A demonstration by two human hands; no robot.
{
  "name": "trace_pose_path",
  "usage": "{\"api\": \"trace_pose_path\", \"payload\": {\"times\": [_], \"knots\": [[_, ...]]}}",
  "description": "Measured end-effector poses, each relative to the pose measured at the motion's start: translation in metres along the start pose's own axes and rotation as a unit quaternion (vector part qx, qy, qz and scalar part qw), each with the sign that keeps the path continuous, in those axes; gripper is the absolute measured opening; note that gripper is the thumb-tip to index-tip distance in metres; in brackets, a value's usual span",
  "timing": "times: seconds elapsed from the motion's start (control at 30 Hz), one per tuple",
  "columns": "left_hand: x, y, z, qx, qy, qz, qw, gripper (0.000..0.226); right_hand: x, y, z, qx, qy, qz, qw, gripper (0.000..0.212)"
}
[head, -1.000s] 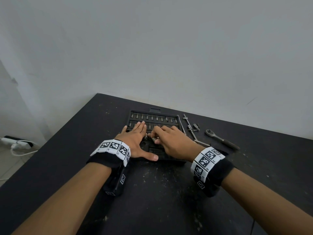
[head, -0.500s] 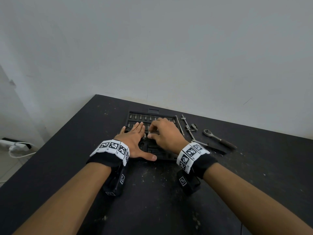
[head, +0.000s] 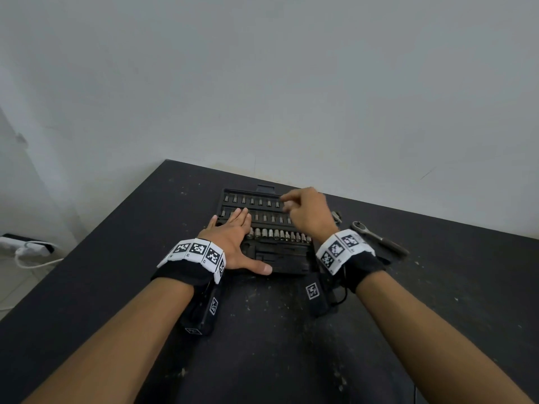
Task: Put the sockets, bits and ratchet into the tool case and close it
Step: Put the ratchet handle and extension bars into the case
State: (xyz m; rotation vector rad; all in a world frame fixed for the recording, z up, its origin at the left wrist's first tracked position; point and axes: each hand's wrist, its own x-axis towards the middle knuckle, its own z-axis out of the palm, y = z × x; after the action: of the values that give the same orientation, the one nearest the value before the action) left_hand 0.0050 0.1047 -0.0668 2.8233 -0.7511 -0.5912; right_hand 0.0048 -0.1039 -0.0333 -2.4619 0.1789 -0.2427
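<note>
The black tool case (head: pixel 291 262) lies open and flat on the dark table. Two rows of small bits (head: pixel 252 201) fill its far half, and a row of silver sockets (head: pixel 277 234) sits across its middle. My left hand (head: pixel 233 240) rests flat on the case's left side, fingers spread. My right hand (head: pixel 309 214) hovers over the far right of the case, thumb and fingers loosely curled, with nothing visible in them. The ratchet (head: pixel 379 239) lies on the table to the right of the case. My right hand hides the extension bars.
The table (head: pixel 262 345) is dark and scuffed, and its far edge meets a white wall right behind the case. A small metal piece (head: pixel 337 217) lies between the case and the ratchet. A white power strip (head: pixel 26 247) lies on the floor at left.
My right hand lifted from the socket row and moved to the case's far right corner, uncovering the sockets. My left hand stayed in place.
</note>
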Motion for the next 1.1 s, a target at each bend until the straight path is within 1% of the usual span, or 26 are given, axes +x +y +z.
{"api": "trace_pose_path", "payload": {"times": [0.1, 0.2, 0.37, 0.63, 0.83, 0.9, 0.93, 1.03, 1.1], "knots": [[0.002, 0.000, 0.000, -0.004, 0.001, -0.006, 1.000, 0.154, 0.006, 0.023, -0.020, -0.046, -0.007, 0.045, 0.998, 0.034], [0.003, 0.000, 0.001, -0.006, 0.007, -0.017, 1.000, 0.155, 0.005, 0.045, -0.043, -0.097, 0.012, 0.081, 0.992, 0.037], [0.012, 0.007, -0.002, -0.010, 0.021, -0.048, 0.999, 0.156, 0.001, 0.080, -0.077, -0.103, 0.038, 0.137, 0.985, 0.041], [0.023, 0.006, -0.008, -0.019, 0.014, -0.057, 0.998, 0.166, 0.001, 0.101, -0.075, -0.114, -0.007, 0.099, 0.988, 0.027], [0.029, 0.004, -0.008, -0.015, 0.022, -0.057, 0.998, 0.173, 0.016, 0.101, -0.063, -0.162, -0.046, 0.069, 0.983, 0.038], [0.029, 0.003, -0.008, -0.018, 0.024, -0.059, 0.998, 0.173, 0.021, 0.102, -0.062, -0.174, -0.037, 0.071, 0.982, 0.040], [0.029, 0.003, -0.008, -0.019, 0.024, -0.060, 0.998, 0.172, 0.023, 0.102, -0.061, -0.176, -0.030, 0.076, 0.981, 0.038], [0.028, 0.003, -0.008, -0.016, 0.029, -0.064, 0.997, 0.168, 0.030, 0.104, -0.059, -0.183, -0.021, 0.095, 0.978, 0.019], [0.026, 0.003, -0.007, -0.015, 0.035, -0.068, 0.997, 0.166, 0.034, 0.105, -0.056, -0.182, -0.021, 0.104, 0.978, 0.022]]}}
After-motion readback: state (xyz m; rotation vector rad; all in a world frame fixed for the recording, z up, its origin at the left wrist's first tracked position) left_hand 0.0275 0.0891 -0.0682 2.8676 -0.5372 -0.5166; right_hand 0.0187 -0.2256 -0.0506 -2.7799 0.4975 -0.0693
